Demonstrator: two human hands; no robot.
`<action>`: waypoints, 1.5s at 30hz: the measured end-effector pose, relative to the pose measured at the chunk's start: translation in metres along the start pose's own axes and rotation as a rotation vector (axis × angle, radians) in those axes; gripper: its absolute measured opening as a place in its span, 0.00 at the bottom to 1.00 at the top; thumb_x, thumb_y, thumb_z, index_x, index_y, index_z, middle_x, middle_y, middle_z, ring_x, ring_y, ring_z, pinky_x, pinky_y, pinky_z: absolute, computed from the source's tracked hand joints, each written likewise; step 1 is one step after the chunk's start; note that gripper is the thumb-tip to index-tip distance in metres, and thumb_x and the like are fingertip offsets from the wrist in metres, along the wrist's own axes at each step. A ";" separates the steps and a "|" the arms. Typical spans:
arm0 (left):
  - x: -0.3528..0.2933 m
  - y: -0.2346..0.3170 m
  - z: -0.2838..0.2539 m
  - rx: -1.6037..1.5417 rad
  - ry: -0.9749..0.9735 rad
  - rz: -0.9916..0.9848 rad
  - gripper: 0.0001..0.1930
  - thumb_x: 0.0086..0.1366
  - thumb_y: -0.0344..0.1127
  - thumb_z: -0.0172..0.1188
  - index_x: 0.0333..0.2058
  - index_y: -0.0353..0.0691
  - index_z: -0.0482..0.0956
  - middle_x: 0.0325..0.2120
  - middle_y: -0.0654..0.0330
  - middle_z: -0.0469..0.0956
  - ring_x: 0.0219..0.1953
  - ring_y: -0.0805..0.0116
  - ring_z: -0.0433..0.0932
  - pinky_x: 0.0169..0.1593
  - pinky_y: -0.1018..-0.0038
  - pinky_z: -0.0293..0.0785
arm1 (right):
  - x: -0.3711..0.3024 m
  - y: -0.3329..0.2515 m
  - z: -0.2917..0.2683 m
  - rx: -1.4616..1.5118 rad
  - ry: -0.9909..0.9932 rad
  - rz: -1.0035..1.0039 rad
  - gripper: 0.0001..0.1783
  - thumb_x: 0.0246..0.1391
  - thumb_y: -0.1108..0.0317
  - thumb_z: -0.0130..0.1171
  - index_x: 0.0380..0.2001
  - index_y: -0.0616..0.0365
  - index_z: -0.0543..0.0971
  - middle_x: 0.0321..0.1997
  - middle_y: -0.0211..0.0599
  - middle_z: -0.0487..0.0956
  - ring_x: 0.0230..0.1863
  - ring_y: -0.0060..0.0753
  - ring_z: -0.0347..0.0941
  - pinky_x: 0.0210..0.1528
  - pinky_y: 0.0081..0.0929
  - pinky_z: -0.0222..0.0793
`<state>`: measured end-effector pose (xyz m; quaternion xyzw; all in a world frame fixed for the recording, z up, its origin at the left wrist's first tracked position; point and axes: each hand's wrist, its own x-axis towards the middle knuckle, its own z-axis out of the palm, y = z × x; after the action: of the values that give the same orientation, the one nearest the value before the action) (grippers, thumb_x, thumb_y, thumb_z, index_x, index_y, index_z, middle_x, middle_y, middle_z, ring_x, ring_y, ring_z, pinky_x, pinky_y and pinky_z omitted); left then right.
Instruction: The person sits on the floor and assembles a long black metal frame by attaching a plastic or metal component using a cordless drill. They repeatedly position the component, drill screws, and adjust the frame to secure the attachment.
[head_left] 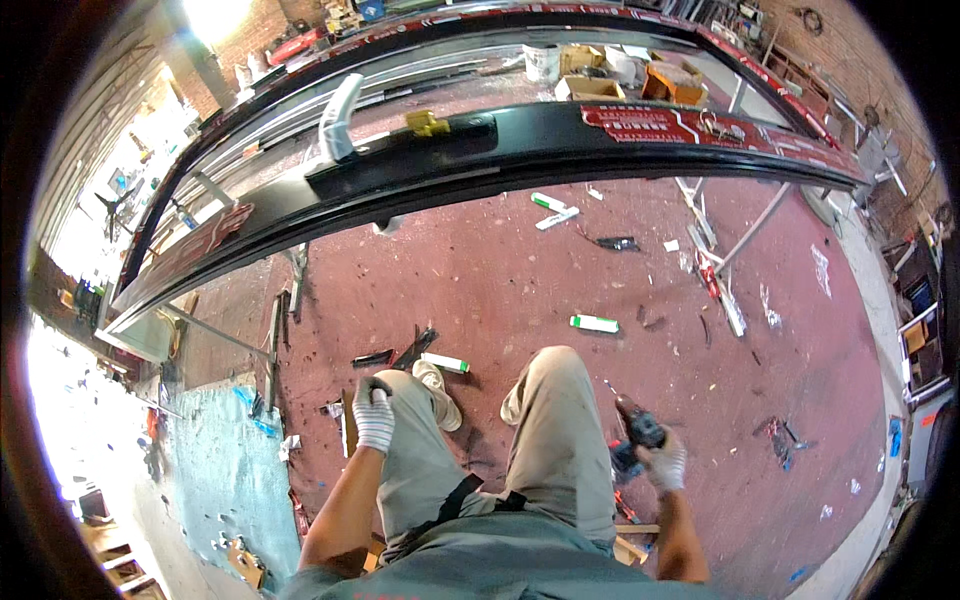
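White knit covers the right hand (664, 463), and its fingers are closed around a dark power drill (642, 431). The drill sits just beside the right leg (560, 440), its thin bit (610, 387) angled forward and slightly left. Across to the left hand (374, 418), gloved too: it's curled at the outer side of the left knee (403, 392), dark at the fingers, and whether anything is tucked inside, there's no telling from here.

Down between the two hands, beige trousers, and a pale shoe (437, 396) shows past the left knee. Next to it lies a green-and-white packet (446, 362); a second packet (595, 323) is out ahead of the right knee, both on the dull red floor (470, 270). A bluish-green sheet (235, 465) spreads away to the left.

Farther forward, the big one: a long black frame (400, 165), patched with red film (655, 124), raised on metal legs (765, 228). A white handle (340, 115) stands up from its near bar, a yellow clip (428, 123) to the right of that. Beyond the bar, a white bucket (541, 63) and an orange box (672, 83).
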<state>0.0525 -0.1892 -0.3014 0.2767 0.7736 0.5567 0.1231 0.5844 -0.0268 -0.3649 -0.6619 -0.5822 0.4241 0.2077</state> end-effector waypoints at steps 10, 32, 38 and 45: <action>0.012 0.057 0.092 -0.698 -0.173 -0.550 0.07 0.60 0.28 0.49 0.25 0.45 0.74 0.19 0.65 0.69 0.16 0.73 0.64 0.19 0.74 0.62 | -0.047 -0.223 -0.171 0.476 0.104 -0.542 0.25 0.51 0.56 0.64 0.48 0.60 0.75 0.39 0.31 0.77 0.37 0.24 0.72 0.38 0.25 0.70; 0.012 0.074 0.067 -0.947 -0.457 -0.678 0.06 0.54 0.31 0.52 0.28 0.40 0.77 0.18 0.60 0.74 0.14 0.68 0.69 0.16 0.72 0.64 | -0.119 -0.311 0.001 0.043 -0.985 -0.473 0.34 0.39 0.67 0.77 0.52 0.56 0.75 0.48 0.31 0.80 0.50 0.24 0.73 0.55 0.29 0.70; 0.029 0.148 0.075 -0.980 -0.572 -0.503 0.08 0.57 0.30 0.50 0.34 0.36 0.75 0.24 0.58 0.76 0.19 0.71 0.71 0.21 0.76 0.68 | -0.129 -0.334 -0.006 0.139 -0.794 -0.382 0.32 0.44 0.66 0.73 0.55 0.54 0.74 0.47 0.30 0.79 0.46 0.25 0.74 0.52 0.29 0.71; 0.124 0.232 0.114 -1.090 -0.682 -0.307 0.08 0.65 0.36 0.57 0.38 0.39 0.77 0.22 0.65 0.75 0.16 0.76 0.67 0.19 0.80 0.61 | -0.140 -0.500 -0.089 -0.044 -0.404 -0.668 0.27 0.41 0.55 0.72 0.45 0.55 0.78 0.36 0.25 0.79 0.34 0.20 0.74 0.37 0.26 0.74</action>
<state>0.0753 0.0238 -0.1114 0.2219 0.3295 0.7258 0.5616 0.3641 -0.0216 0.1134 -0.3434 -0.8037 0.4423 0.2013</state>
